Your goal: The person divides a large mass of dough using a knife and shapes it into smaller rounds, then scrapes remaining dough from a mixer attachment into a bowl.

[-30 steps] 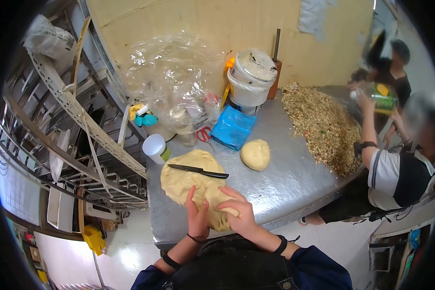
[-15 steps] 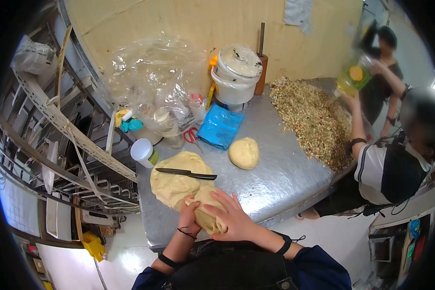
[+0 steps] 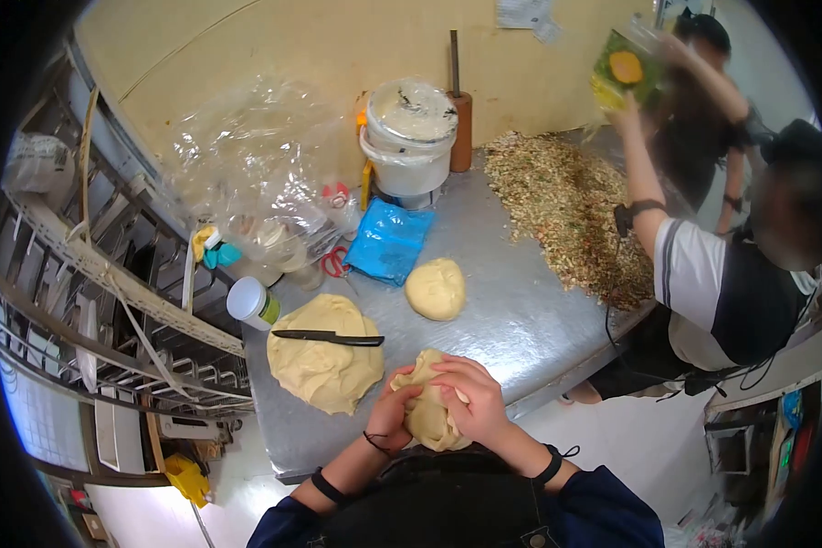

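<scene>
A folded lump of dough is held at the table's near edge, with my left hand gripping its left side and my right hand curled over its right side. To the left lies a large flat mass of dough, and a black knife rests across its top. A smooth round ball of dough sits on the metal table just beyond my hands. Behind the ball is a blue plastic packet, beside red-handled scissors.
A white tub stands at the left edge. Farther back are clear plastic sheeting and lidded white buckets. A chopped nut-like heap covers the right side, where a co-worker raises a bag.
My hands have moved right with the held dough, which is now apart from the large mass. The co-worker's bag is higher. The view has shifted somewhat.
</scene>
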Motion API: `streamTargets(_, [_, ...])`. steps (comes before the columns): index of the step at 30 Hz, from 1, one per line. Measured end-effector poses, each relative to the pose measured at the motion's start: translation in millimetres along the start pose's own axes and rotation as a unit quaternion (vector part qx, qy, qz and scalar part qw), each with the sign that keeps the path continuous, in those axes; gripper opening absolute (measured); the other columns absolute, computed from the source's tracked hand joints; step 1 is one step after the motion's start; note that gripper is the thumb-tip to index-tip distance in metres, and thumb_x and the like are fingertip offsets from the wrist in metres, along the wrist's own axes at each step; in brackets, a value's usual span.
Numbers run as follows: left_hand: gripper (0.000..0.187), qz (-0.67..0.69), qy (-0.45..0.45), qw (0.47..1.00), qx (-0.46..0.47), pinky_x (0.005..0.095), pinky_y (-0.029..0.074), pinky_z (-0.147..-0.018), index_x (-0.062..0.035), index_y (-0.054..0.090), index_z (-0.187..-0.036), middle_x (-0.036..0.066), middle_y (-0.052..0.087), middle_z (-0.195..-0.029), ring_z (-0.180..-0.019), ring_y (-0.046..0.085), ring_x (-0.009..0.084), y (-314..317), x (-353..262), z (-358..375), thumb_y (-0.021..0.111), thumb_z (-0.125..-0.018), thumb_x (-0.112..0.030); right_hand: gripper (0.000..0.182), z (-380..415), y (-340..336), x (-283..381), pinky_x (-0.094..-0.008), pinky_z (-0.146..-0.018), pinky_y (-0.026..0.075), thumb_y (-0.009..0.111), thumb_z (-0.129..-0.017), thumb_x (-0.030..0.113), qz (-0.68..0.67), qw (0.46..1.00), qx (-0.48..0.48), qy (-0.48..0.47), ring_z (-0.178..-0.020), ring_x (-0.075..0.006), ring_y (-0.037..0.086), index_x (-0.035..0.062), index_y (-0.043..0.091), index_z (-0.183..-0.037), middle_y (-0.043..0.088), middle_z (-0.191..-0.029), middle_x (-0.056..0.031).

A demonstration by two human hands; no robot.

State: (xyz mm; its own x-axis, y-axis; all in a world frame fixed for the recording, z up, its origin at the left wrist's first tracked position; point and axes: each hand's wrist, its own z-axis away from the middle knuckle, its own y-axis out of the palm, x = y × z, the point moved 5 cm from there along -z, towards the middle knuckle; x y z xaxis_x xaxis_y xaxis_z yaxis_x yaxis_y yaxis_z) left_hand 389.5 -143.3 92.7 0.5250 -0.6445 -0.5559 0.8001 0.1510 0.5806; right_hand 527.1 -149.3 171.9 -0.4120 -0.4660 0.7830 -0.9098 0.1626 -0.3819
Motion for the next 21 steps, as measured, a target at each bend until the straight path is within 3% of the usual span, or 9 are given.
streamTargets(4, [0.041,0.000,0.007,0.999,0.040,0.0346,0.044,-0.085,-0.0130,0.041,-0.119,0.009,0.050,-0.114,-0.103,0.051,0.0221,28.6,3.9,-5.9,0.046,-0.081,0.002,0.011,-10.4,-39.2,-6.6,-0.0395,-0.086,0.044,0.055,-0.076,0.003,0.005,0.998,-0.015,-0.055,-0.096,-0.0303,0.058,0.0019,0.064,-0.083,0.063,-0.095,-0.0121])
streamTargets(6, [0.042,-0.027,0.078,0.980,0.180,0.0347,0.040,-0.091,-0.0127,0.040,-0.121,0.008,0.047,-0.118,-0.110,0.046,0.0218,47.3,2.0,-13.5,0.045,-0.082,0.002,0.012,-14.1,-57.4,-22.1,-0.0406,-0.087,0.044,0.055,-0.076,0.003,0.019,0.997,-0.019,-0.074,-0.096,-0.0302,0.059,0.0011,0.064,-0.083,0.064,-0.095,-0.0121])
streamTargets(9, [0.047,-0.051,0.055,0.962,0.261,0.0367,0.035,-0.095,-0.0141,0.038,-0.125,0.007,0.046,-0.119,-0.112,0.044,0.0196,53.4,15.3,-48.5,0.047,-0.081,0.000,0.020,-6.4,-66.0,-76.8,-0.0435,-0.091,0.041,0.056,-0.074,0.006,0.052,0.996,0.010,-0.072,-0.102,-0.0307,0.055,0.0045,0.061,-0.093,0.061,-0.104,-0.0118])
streamTargets(10, [0.047,-0.049,0.053,0.962,0.262,0.0367,0.035,-0.095,-0.0141,0.038,-0.125,0.007,0.046,-0.119,-0.112,0.044,0.0196,48.9,22.9,-59.8,0.047,-0.081,0.000,0.020,3.0,-63.1,-105.8,-0.0435,-0.091,0.041,0.056,-0.074,0.006,0.054,0.996,0.011,-0.071,-0.102,-0.0307,0.055,0.0045,0.061,-0.093,0.061,-0.104,-0.0118])
streamTargets(12, [0.052,-0.208,-0.048,0.970,0.119,0.0352,0.033,-0.097,-0.0098,0.032,-0.131,0.009,0.044,-0.124,-0.114,0.043,0.0199,17.6,53.0,-101.1,0.051,-0.083,-0.009,0.030,26.9,-50.2,-164.5,-0.0431,-0.096,0.035,0.055,-0.079,0.016,0.204,0.970,0.115,0.061,-0.112,-0.0333,0.047,0.0047,0.058,-0.106,0.055,-0.116,-0.0164])
streamTargets(13, [0.054,-0.443,0.116,0.866,0.200,0.0350,0.031,-0.099,-0.0059,0.032,-0.132,0.011,0.044,-0.126,-0.117,0.042,0.0215,-21.1,79.4,-143.5,0.053,-0.083,-0.014,0.044,44.6,-43.5,-180.4,-0.0423,-0.100,0.031,0.058,-0.077,0.022,0.281,0.917,0.238,0.153,-0.120,-0.0339,0.039,0.0071,0.052,-0.118,0.045,-0.128,-0.0170])
streamTargets(14, [0.054,-0.445,0.122,0.864,0.203,0.0350,0.031,-0.099,-0.0059,0.032,-0.132,0.011,0.044,-0.126,-0.117,0.042,0.0215,-17.7,80.8,-138.3,0.053,-0.083,-0.014,0.044,47.7,-47.0,-189.0,-0.0423,-0.100,0.031,0.058,-0.077,0.022,0.284,0.918,0.234,0.149,-0.120,-0.0339,0.039,0.0071,0.052,-0.118,0.045,-0.128,-0.0170])
streamTargets(16, [0.052,-0.594,0.225,0.758,0.150,0.0356,0.031,-0.100,-0.0014,0.034,-0.130,0.015,0.043,-0.127,-0.119,0.040,0.0257,-5.9,73.4,-111.0,0.052,-0.084,-0.016,0.050,51.1,-51.0,-194.1,-0.0420,-0.100,0.030,0.060,-0.075,0.024,0.110,0.962,0.192,0.160,-0.120,-0.0355,0.038,0.0065,0.048,-0.121,0.043,-0.129,-0.0167])
streamTargets(21, [0.055,-0.698,0.325,0.626,0.123,0.0382,0.032,-0.099,0.0016,0.036,-0.127,0.023,0.044,-0.124,-0.119,0.040,0.0345,30.2,42.9,-103.8,0.056,-0.077,-0.012,0.053,38.5,-54.4,-177.7,-0.0443,-0.101,0.028,0.058,-0.076,0.025,0.184,0.972,0.096,0.108,-0.120,-0.0338,0.038,0.0036,0.045,-0.122,0.043,-0.129,-0.0162])
